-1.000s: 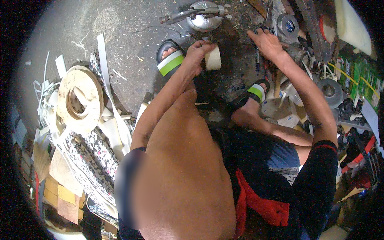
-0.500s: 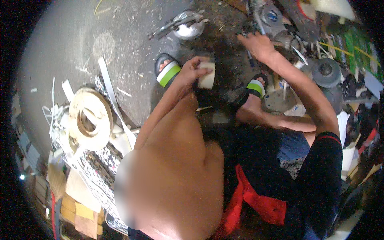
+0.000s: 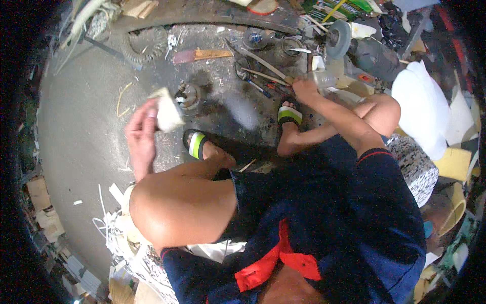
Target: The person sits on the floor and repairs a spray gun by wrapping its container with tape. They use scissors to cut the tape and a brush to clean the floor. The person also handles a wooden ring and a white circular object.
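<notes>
Currently, at the left, the person's left hand (image 3: 141, 134) is raised over the grey floor (image 3: 86, 137), thumb and fingers pinching a cream roll (image 3: 170, 112). The roll sits at the fingertips, directly to the right of the fingers and clear of the floor; it leans, its long axis closer to upright than level, though blur leaves the exact tilt uncertain. Just right of it, lower down on the floor, stands a small round metal piece (image 3: 189, 96); the left sandal (image 3: 196, 145) is below that. Farther up, a flat tool with a reddish end (image 3: 202, 55) lies nearly level. Toward the middle, a long curved strip (image 3: 260, 59) slants from upper left down to the right hand (image 3: 305, 90), with a thin stick (image 3: 263, 76) just below it. Right fingers: curled at the strip's lower end; whether they close on the strip or the stick, cannot tell. The strip thus lies up and left of the right fingers, pointing away from them. Key relation: left hand holds the roll, right hand is well apart from it, and the strip's far end lies between the two. Beside the right hand, a clear container (image 3: 324, 79); above, a grey grinding wheel (image 3: 338, 40).
</notes>
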Demonstrator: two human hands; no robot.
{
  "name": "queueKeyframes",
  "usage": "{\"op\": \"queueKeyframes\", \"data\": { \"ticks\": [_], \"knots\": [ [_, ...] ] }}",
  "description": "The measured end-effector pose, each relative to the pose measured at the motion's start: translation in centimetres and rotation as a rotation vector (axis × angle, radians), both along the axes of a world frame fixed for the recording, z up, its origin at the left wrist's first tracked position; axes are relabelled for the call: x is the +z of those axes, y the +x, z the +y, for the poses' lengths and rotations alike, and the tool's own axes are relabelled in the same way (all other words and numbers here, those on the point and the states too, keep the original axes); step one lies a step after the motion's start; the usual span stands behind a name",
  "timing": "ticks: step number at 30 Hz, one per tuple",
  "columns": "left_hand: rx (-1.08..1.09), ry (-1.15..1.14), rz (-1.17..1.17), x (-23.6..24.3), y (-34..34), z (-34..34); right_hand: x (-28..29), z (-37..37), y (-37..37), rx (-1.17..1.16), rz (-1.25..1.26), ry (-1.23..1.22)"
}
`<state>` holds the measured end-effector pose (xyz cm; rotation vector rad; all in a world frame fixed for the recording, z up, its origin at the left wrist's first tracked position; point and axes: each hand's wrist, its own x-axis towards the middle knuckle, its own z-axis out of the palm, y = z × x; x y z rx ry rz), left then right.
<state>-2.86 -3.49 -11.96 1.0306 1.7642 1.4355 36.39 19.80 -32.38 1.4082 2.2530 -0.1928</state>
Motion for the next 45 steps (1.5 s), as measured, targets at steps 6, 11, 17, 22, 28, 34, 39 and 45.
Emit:
{"op": "queueKeyframes", "data": {
  "ticks": [6,11,17,22,28,34,39,45],
  "knots": [
    [0.025,-0.020,0.277,13.9,-0.2,2.3,15.1,-0.5,-9.4,0.160,0.967,0.157],
    [-0.098,0.063,-0.157,18.4,5.0,3.5,30.0,-4.0,-14.8,0.231,1.846,-0.263],
    [-0.164,0.103,-0.243,19.3,9.5,3.0,36.1,-7.1,-15.6,0.263,1.914,-0.490],
    [-0.171,0.099,-0.187,18.8,11.0,1.9,36.1,-7.7,-14.9,0.256,1.955,-0.561],
    [-0.189,0.053,-0.186,18.7,11.8,1.1,36.1,-8.0,-13.9,0.257,1.787,-0.494],
    [-0.063,0.193,-0.290,18.2,13.7,0.6,36.0,-9.1,-14.7,0.237,1.903,-0.361],
    [-0.057,0.143,-0.371,18.1,13.2,0.5,36.9,-9.3,-15.0,0.239,1.921,-0.395],
    [-0.020,0.285,0.083,19.0,11.6,0.9,38.4,-8.7,-14.6,0.391,1.925,-0.444]
  ]
}}
